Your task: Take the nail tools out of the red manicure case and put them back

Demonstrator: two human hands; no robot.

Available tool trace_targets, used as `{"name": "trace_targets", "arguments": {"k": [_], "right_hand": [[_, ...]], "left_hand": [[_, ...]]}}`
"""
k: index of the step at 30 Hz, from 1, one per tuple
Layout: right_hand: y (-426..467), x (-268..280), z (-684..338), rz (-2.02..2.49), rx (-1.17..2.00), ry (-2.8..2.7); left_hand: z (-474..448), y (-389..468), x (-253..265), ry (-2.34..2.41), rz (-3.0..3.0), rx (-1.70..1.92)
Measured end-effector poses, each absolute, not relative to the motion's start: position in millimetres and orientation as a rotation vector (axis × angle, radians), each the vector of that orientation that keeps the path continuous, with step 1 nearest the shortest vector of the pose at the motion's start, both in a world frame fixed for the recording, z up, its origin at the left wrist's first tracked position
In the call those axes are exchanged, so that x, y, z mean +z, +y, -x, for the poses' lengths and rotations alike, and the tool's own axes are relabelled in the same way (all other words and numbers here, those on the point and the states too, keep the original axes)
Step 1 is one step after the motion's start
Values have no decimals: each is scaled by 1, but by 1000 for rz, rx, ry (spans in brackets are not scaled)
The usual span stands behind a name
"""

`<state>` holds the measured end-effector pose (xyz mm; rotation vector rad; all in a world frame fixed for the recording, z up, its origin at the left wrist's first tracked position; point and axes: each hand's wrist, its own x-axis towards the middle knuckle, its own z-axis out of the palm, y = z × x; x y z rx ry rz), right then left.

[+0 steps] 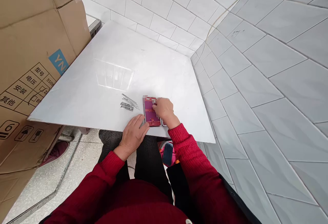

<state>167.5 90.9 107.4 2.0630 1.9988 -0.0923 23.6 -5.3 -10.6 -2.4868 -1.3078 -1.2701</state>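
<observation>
A small red case with a purple lining (151,114) lies unfolded near the table's front edge. It has a row of loops across its middle and looks like a manicure kit. My right hand (164,109) is over the case's right side, fingers closed together and pressed into it; what they grip is hidden. Flat at the table's edge rests my left hand (132,136), fingers stretched out, the thumb tip at the case's lower left corner. Left of the case, several slim metal tools (130,100) lie beside some shorter metal pieces (126,106), too small to name.
The white table (115,46) reflects a window. A tall cardboard box (38,39) stands along its left side. Tiled walls (269,91) border the back and right, with a thin cable (222,15) in the corner. Below the edge, a phone (167,154) lies on something pink.
</observation>
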Motion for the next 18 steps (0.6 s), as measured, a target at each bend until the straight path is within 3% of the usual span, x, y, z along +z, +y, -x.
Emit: {"name": "trace_targets", "arguments": {"k": [18], "right_hand": [[107, 102, -168, -2092, -126, 2009]], "left_hand": [[-23, -6, -11, -1319, 2501, -1323]]}}
